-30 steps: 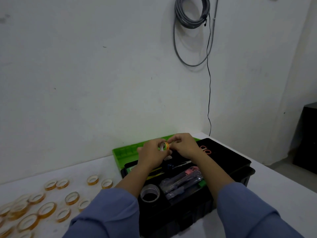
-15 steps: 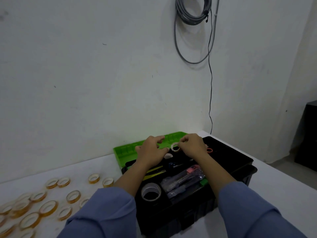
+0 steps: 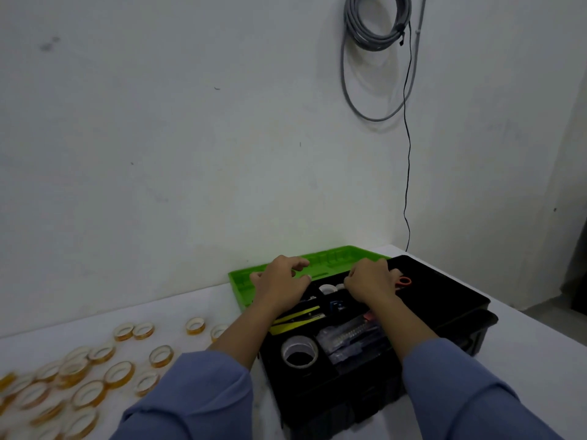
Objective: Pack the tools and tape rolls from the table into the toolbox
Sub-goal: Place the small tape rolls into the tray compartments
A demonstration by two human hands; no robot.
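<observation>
A black toolbox [image 3: 444, 300] with a green lid [image 3: 333, 257] stands open on the white table. Inside lie a wide grey tape roll [image 3: 299, 350], a yellow-handled tool [image 3: 293, 320], clear-packaged tools [image 3: 352, 336], orange-handled scissors [image 3: 404, 281] and small white tape rolls [image 3: 328, 289] in a back compartment. My left hand [image 3: 281, 282] hovers over the box's back left, fingers spread, holding nothing. My right hand [image 3: 370, 279] rests over the back middle beside the small rolls, fingers curled down; nothing shows in it. Several amber tape rolls [image 3: 92, 373] lie on the table at the left.
The wall stands right behind the toolbox, with a coiled grey cable [image 3: 378, 23] and a black cord [image 3: 407, 154] hanging above. The table's right edge [image 3: 540, 331] runs near the box. A dark cabinet [image 3: 579, 274] stands at far right.
Both hands held a small tape roll above the box, lowered it into the back compartment, and let go. The hands have moved apart.
</observation>
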